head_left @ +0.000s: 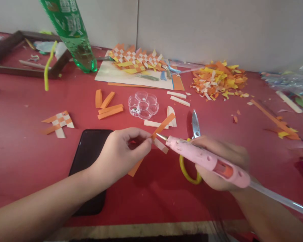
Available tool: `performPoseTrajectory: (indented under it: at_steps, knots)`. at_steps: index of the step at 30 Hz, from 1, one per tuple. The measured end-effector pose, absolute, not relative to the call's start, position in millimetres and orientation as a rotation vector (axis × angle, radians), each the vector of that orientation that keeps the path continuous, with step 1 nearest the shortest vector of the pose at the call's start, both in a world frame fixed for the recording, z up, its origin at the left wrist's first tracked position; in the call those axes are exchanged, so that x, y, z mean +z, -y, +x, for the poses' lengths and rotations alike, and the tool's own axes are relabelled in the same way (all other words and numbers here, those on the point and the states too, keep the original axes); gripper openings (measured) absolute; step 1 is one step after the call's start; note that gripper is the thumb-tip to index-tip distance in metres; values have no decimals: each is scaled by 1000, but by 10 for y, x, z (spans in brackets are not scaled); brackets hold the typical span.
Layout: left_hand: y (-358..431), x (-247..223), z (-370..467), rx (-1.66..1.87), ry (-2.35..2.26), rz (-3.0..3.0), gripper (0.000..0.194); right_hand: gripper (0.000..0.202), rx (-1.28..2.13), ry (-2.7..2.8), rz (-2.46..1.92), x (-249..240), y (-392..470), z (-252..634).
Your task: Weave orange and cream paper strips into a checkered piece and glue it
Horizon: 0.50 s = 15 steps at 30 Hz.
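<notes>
My left hand (126,146) pinches crossed paper strips, an orange strip (164,122) and a white strip (161,146), between thumb and fingertips. More orange paper sticks out below that hand. Wrapped in my right hand (222,156) is a pink hot glue gun (192,153) with a clear glue stick (280,198) coming out of its back end. Its metal nozzle points left and is at the orange strip, close to my left fingertips; whether it touches I cannot tell. Scissors with yellow handles (189,174) lie partly hidden beneath the glue gun and right hand.
A black phone (87,154) lies under my left forearm. Beyond are a clear flower-shaped dish (143,105), folded orange strips (110,111), a woven paper fish (60,122), a green bottle (73,37), more woven fish (136,58) and a pile of paper scraps (218,80).
</notes>
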State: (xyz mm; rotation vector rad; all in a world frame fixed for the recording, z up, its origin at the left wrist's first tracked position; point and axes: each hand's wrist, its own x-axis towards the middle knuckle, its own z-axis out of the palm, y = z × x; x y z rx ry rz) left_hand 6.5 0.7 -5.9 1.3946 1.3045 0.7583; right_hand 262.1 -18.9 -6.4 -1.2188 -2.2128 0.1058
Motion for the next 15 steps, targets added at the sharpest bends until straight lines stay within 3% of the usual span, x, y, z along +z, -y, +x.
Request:
performPoseTrajectory:
  at_steps: [15]
  knots:
    - [16, -58, 70, 771, -1312, 1544, 12, 7, -189, 2260, -1130, -36, 178, 2537]
